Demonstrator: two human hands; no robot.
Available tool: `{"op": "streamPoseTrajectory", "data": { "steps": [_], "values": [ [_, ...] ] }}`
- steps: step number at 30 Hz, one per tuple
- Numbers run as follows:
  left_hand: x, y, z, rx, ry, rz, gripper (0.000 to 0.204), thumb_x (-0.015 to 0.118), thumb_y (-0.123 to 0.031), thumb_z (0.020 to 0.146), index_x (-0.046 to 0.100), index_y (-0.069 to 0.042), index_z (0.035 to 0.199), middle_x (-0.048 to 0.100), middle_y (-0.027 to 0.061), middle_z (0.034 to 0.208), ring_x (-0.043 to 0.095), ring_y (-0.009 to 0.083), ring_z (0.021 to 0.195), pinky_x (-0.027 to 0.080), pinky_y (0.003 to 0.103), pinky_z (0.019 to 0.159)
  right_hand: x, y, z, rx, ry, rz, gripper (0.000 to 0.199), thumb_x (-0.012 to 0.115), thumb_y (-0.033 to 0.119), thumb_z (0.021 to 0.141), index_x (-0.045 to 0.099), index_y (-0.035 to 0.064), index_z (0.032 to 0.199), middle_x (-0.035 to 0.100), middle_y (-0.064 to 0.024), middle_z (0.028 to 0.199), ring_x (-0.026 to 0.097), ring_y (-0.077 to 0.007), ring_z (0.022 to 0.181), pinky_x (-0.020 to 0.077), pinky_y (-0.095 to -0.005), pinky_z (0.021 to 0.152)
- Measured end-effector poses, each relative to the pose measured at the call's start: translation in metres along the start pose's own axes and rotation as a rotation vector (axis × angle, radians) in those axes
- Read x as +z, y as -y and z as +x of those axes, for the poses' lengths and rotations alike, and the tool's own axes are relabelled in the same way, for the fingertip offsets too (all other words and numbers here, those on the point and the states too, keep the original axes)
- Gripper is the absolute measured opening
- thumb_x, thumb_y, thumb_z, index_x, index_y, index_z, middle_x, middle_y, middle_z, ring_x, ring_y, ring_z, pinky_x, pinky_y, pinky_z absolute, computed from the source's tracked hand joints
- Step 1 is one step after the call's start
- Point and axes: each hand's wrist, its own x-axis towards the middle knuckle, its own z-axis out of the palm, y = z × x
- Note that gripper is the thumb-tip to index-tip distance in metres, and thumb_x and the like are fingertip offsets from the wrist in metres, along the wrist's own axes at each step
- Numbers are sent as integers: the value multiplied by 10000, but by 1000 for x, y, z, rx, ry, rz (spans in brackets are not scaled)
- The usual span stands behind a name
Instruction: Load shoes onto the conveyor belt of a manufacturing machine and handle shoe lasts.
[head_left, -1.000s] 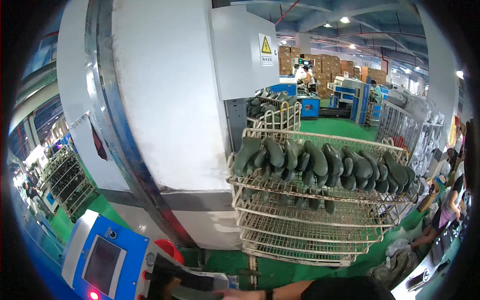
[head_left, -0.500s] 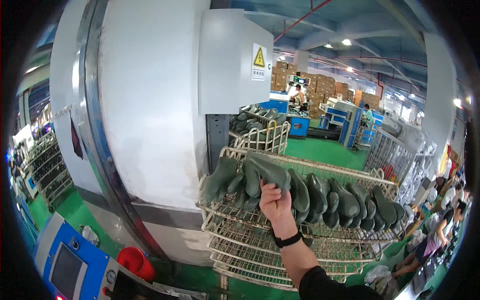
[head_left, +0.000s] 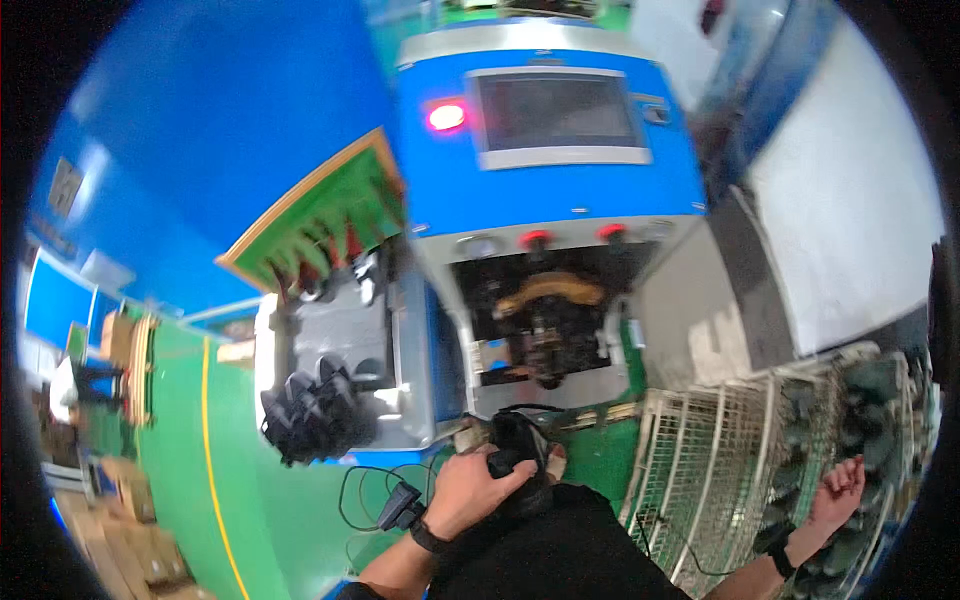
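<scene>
Low in front of my body, my left hand is closed on a black shoe-like piece; blur hides its exact kind. Off to the right, my right hand has its fingers loosely curled and apart, with nothing visible in them. It is over the wire rack, close to the dark green shoe lasts lined up there. Directly ahead stands a blue machine with a screen and a lit red lamp. Its dark opening holds a curved tan part.
Left of the machine, a grey side table carries a cluster of black shoe pieces. A green board leans behind it. A looped cable hangs beside my left wrist. Cardboard boxes are stacked at far left; a white wall rises at right.
My view has swung left from the rack to the blue machine. My right hand was gripping a shoe last on the rack; now it is off it. My left hand has come into view.
</scene>
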Motion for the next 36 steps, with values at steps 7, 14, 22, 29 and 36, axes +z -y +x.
{"op": "streamPoseTrajectory", "data": {
  "steps": [7, 14, 22, 29, 36],
  "values": [
    [-64, 80, -28, -180, 12, -466, 498, 700, -473, 875, 684, 13, 981, 678, 120, 804, 630, 230, 777, 509, 345, 734, 182, -265, -38, 681, 192, -187, 247, 520, 195, 1020, 605, 19, 1172, 638, -62, 864, 587, -153, 702, 506, -264, 592],
    [-118, 142, -26, -278, -53, -768, 415, 686, -408, 915, 681, 6, 893, 641, 15, 737, 548, 103, 690, 470, 303, 651, 283, -370, -105, 757, 244, -596, 264, 622, 201, 923, 621, 46, 1137, 634, -50, 849, 595, -157, 677, 480, -267, 584],
    [-139, 172, -13, -180, -35, -514, 576, 708, -554, 846, 704, 17, 922, 694, 170, 769, 681, 320, 724, 515, 394, 683, 312, -415, -149, 906, 468, -717, 238, 575, 86, 958, 581, -25, 1168, 672, -140, 899, 650, -230, 735, 538, -344, 642],
    [-58, 286, 11, -53, -437, -385, 453, 832, -412, 765, 697, -25, 958, 614, 216, 1205, 595, 375, 1096, 492, 430, 912, 296, -412, -159, 815, 344, -924, 256, 564, 109, 973, 572, -27, 1189, 675, -136, 894, 659, -211, 719, 537, -330, 623],
    [-39, 321, 53, -338, -355, 263, 465, 787, -507, 741, 754, -159, 1048, 631, 192, 1159, 507, 433, 1218, 454, 510, 1006, 277, -417, -151, 885, 509, -952, 280, 576, 112, 977, 566, -26, 1220, 683, -133, 922, 680, -207, 754, 561, -311, 644]
  ]
}}
